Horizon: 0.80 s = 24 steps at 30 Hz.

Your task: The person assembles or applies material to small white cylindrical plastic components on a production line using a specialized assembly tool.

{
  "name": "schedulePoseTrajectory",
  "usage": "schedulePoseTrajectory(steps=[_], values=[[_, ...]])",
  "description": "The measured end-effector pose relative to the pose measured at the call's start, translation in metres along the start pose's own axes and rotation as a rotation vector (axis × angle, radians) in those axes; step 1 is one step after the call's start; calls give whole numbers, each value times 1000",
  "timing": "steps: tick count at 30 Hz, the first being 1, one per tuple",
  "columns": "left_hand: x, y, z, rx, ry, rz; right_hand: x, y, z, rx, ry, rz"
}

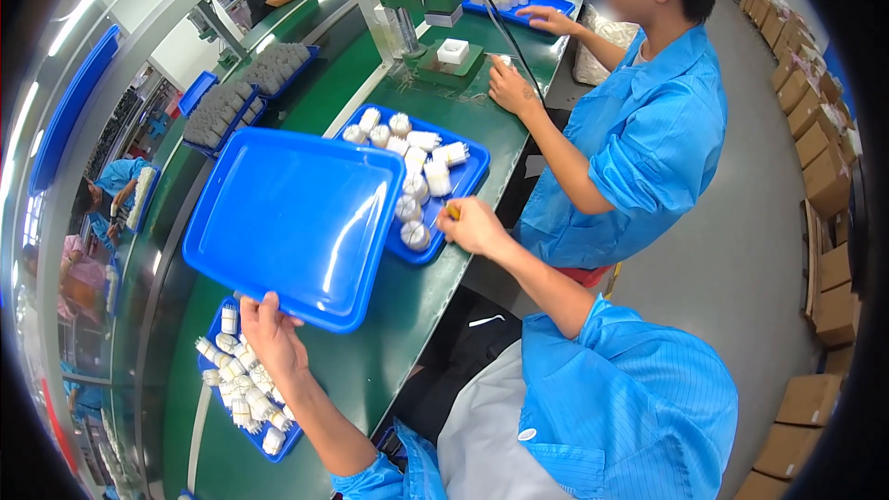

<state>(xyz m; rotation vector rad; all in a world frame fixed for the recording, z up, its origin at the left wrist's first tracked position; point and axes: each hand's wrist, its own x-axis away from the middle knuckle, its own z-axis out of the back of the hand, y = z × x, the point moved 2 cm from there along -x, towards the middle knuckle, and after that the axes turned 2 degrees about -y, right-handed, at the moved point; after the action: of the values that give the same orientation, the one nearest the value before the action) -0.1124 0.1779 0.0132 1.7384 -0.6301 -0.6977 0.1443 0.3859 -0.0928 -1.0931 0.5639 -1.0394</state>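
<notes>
Left hand: we are gripping the near edge of an empty blue tray [294,222] with our left hand [269,333], fingers closed on its rim, holding it tilted above the green bench [389,333].
Right hand: our right hand [474,225] is pinching a small yellowish piece at the rim of the filled tray [468,176].
Blocking: the lifted tray is covering part of that tray's white parts [417,162].
Nearby: a second tray of white parts [243,380] is lying under our left wrist; a co-worker [648,130] is working beside a press [435,0].

Held tray [292,222]: glossy bright blue, plain, streaked with white glare.
Trays on the bench [468,176]: same blue.
Parts in trays [415,187]: white, some pale cream.
Bench top [389,333]: deep green, unpatterned.
Sleeves [630,398]: sky blue with fine pinstripes.
Far trays' load [222,111]: grey.
Cartons [820,176]: brown cardboard.
Floor [732,259]: flat grey.
</notes>
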Motion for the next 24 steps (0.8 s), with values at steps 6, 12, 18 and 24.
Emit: schedulePoseTrajectory(steps=[6,12,18,24], values=[[-35,-14,-69,24,-107,48,51,-23,-28,-16,-174,48],[-60,-56,-122,50,-130,169,76,-28,-54,75,-285,113],[-80,-99,-165,87,-136,347,81,-41,-48,186,-355,155],[-85,-125,-177,109,-337,468,77,-45,-49,215,-487,201]])
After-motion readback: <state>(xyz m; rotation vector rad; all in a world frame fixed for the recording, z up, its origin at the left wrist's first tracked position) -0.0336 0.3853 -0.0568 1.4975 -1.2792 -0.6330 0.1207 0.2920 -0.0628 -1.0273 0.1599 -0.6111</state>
